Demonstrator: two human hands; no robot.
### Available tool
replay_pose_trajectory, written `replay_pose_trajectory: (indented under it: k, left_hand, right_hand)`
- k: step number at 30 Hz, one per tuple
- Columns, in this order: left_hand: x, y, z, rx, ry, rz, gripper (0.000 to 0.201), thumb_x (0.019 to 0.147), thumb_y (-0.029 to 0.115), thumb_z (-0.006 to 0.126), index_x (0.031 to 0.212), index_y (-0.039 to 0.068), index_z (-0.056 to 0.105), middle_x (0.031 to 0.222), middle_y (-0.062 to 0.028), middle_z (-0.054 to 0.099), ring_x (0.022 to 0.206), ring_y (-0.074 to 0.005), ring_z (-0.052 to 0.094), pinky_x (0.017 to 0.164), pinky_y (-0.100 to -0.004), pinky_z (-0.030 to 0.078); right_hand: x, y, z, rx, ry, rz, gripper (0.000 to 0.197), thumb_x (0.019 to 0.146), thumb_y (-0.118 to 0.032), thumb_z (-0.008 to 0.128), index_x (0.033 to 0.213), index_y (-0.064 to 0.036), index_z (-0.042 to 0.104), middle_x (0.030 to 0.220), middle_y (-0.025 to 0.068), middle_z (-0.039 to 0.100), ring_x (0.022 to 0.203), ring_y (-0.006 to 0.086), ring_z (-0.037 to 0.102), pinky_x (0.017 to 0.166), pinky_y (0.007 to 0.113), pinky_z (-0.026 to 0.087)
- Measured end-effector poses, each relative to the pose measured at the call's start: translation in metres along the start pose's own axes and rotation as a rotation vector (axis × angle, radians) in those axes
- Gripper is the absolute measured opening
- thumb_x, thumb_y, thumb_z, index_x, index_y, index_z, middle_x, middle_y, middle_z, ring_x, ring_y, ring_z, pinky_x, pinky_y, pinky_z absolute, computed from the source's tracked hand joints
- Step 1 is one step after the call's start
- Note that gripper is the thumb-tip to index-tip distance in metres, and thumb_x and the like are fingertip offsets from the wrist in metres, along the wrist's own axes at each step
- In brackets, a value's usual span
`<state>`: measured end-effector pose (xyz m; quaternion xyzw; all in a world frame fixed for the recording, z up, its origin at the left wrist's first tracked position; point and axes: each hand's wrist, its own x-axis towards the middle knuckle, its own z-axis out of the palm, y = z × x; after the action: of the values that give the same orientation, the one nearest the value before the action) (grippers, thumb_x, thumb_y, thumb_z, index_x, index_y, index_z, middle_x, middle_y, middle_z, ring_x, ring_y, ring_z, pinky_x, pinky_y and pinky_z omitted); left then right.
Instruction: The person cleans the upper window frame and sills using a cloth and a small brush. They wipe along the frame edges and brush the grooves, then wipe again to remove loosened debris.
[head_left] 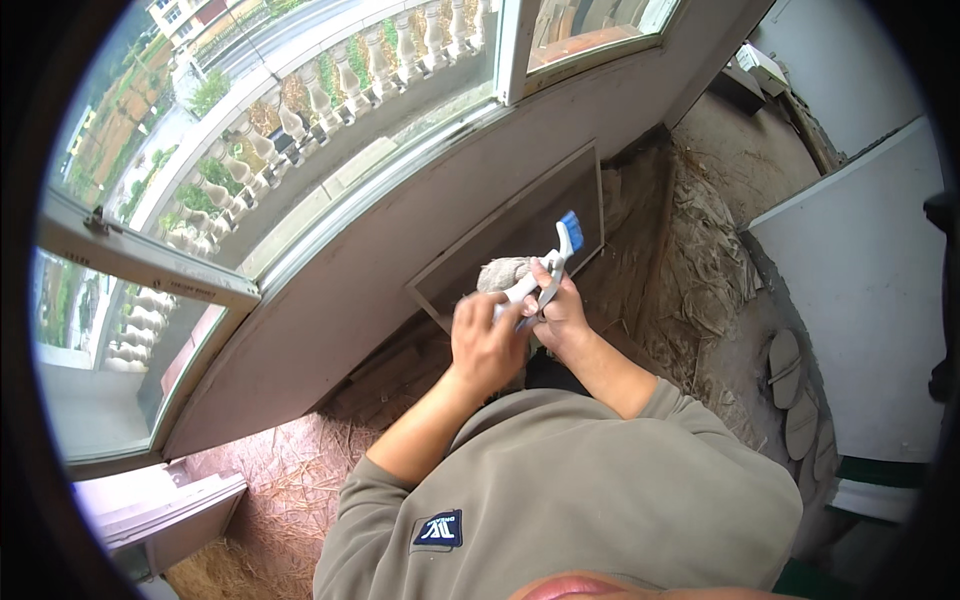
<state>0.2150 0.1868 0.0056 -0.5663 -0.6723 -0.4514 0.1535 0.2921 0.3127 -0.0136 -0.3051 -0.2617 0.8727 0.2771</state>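
Note:
A brush [571,233] with blue bristles and a white-and-grey handle is held in front of my body, its bristle end pointing up and away. My right hand [563,312] is closed around the handle below the bristles, thumb pressed along it. Close beside it, my left hand [484,342] has its fingers curled on the lower white part of the handle and is slightly blurred. A greyish fuzzy bundle [503,273], like a rag or pad, sits just beyond my left fingers. How it joins the handle is hidden.
A window frame [370,190] curves along the left, with an open sash [150,265] and a balustrade outside. Below it runs a pale wall with a framed panel [520,230]. Crumpled sheeting [700,260] covers the floor on the right, near slippers [786,367] and a white board [850,290].

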Motion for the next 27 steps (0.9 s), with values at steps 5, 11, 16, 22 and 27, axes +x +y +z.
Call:
replay_pose_trajectory:
  k: [5, 11, 16, 22, 27]
  left_hand:
    - [-0.005, 0.002, 0.027, -0.365, -0.244, -0.371, 0.037, 0.079, 0.011, 0.082, 0.111, 0.003, 0.066, 0.097, -0.0145, 0.068, 0.089, -0.0339, 0.065, 0.078, -0.0416, 0.052]
    - [0.003, -0.013, 0.062, -0.302, -0.317, -0.325, 0.041, 0.084, 0.005, 0.077, 0.123, 0.002, 0.066, 0.092, -0.0157, 0.067, 0.081, -0.0341, 0.068, 0.07, -0.0386, 0.055]
    - [0.015, -0.004, 0.085, -0.135, -0.321, -0.269, 0.046, 0.088, -0.004, 0.064, 0.132, 0.004, 0.063, 0.088, -0.015, 0.062, 0.076, -0.0358, 0.064, 0.066, -0.0431, 0.053]
    - [0.051, -0.009, 0.077, -0.248, -0.268, -0.327, 0.048, 0.085, -0.012, 0.058, 0.13, 0.004, 0.065, 0.091, -0.0183, 0.061, 0.073, -0.0359, 0.061, 0.067, -0.0422, 0.053]
    - [0.13, -0.117, 0.002, 0.342, 0.023, -0.348, 0.023, 0.093, -0.001, 0.063, 0.113, 0.007, 0.073, 0.087, -0.0134, 0.065, 0.074, -0.0309, 0.065, 0.066, -0.0401, 0.051]
  right_hand:
    - [0.014, -0.006, -0.01, 0.105, 0.099, -0.018, 0.016, 0.103, -0.021, 0.065, 0.101, -0.0125, 0.051, 0.074, -0.001, 0.051, 0.056, 0.0095, 0.05, 0.051, 0.026, 0.045]
    - [0.03, -0.018, -0.028, 0.163, 0.267, 0.055, 0.019, 0.104, -0.027, 0.064, 0.106, -0.0128, 0.052, 0.082, 0.0008, 0.054, 0.066, 0.0125, 0.051, 0.06, 0.03, 0.046]
    - [0.053, -0.026, -0.037, 0.173, 0.353, 0.06, 0.021, 0.105, -0.027, 0.061, 0.117, -0.0092, 0.059, 0.102, 0.0041, 0.063, 0.092, 0.0174, 0.061, 0.082, 0.035, 0.053]
    - [0.075, -0.033, -0.048, 0.124, 0.28, 0.142, 0.011, 0.107, -0.025, 0.058, 0.116, -0.0195, 0.054, 0.093, 0.0015, 0.061, 0.075, 0.0145, 0.06, 0.065, 0.035, 0.05]
    - [0.085, -0.049, -0.075, 0.176, 0.338, 0.087, 0.017, 0.104, -0.032, 0.063, 0.107, -0.0202, 0.05, 0.082, -0.0011, 0.052, 0.061, 0.0122, 0.051, 0.055, 0.029, 0.043]
